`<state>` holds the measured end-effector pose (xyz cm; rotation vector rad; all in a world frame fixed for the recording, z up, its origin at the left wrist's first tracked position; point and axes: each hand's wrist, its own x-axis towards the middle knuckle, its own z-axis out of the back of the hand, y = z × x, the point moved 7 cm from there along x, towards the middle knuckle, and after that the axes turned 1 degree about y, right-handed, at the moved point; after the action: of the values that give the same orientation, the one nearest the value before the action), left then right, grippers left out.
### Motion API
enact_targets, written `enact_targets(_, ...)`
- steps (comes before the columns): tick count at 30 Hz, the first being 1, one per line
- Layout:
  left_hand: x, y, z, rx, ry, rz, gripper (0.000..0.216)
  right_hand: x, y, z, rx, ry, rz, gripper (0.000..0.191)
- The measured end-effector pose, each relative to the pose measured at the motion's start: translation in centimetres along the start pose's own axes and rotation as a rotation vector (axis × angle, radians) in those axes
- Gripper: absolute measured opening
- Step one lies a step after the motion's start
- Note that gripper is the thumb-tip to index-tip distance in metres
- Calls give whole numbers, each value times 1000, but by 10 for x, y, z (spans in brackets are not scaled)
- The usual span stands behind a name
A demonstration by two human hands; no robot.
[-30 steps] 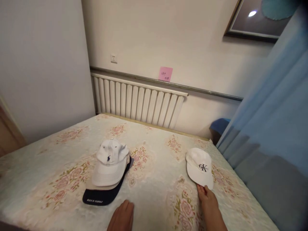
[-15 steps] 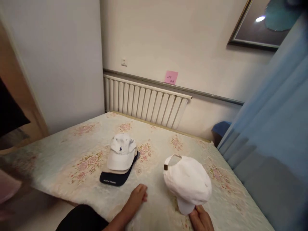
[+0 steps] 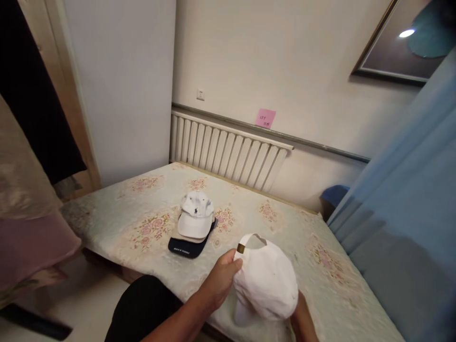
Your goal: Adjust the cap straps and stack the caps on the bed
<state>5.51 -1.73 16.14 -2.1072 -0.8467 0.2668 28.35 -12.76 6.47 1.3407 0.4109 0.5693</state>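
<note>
Closest to me, both hands are on a soft white cotton cap [image 3: 266, 284], domed and lightly creased, raised just above the near edge of the bed. The left hand [image 3: 221, 278] has its fingers curled shut on the cap's back edge beside the small brass strap buckle [image 3: 241, 248]. The right hand [image 3: 302, 316] sits under the crown and brim, mostly covered, so I cannot tell how far its fingers are closed. Half a second ago the left hand lay flat on the mattress and only the right hand held the cap by its brim; now the left has come up to grip it.

Farther back on the quilted, rose-patterned mattress [image 3: 320, 266], a stack of caps [image 3: 193, 227] lies unmoved: white on top, beige, then navy. Beyond it a ribbed white radiator [image 3: 228, 152] lines the wall, a pink sticky note [image 3: 265, 118] above.
</note>
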Motion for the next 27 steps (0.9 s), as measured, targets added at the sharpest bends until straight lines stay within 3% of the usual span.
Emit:
enact_targets(3, -5, -9, -7, 21, -5, 28, 27, 12, 36, 24, 27, -108, -8, 35)
enact_targets(6, -8, -10, -16, 32, 17, 39, 28, -7, 105, 35, -55, -211, 154, 36)
enact_targets(7, -9, -10, -20, 37, 32, 42, 29, -18, 130, 28, -96, -177, 238, 34)
enact_targets(10, -11, -7, -32, 47, 92, 52, 29, -62, 193, -16, -272, 95, 613, 21)
enact_targets(12, -13, -8, -40, 62, 133, 45, 31, -91, 214, -44, -406, 222, 878, 21)
enact_targets(15, -16, -12, -47, 153, 157, 12, 29, -109, 215, -67, -553, 290, 1048, 26)
enact_targets(19, -18, -12, -44, 281, 143, -22, 23, -112, 207, -69, -576, 257, 1113, 24)
enact_targets(24, -16, 1, -37, 299, 75, 38, 10, -108, 200, -61, -463, 189, 978, 14)
enact_targets(27, -17, 0, -38, 339, 47, 21, 17, -101, 196, -56, -401, 129, 826, 13)
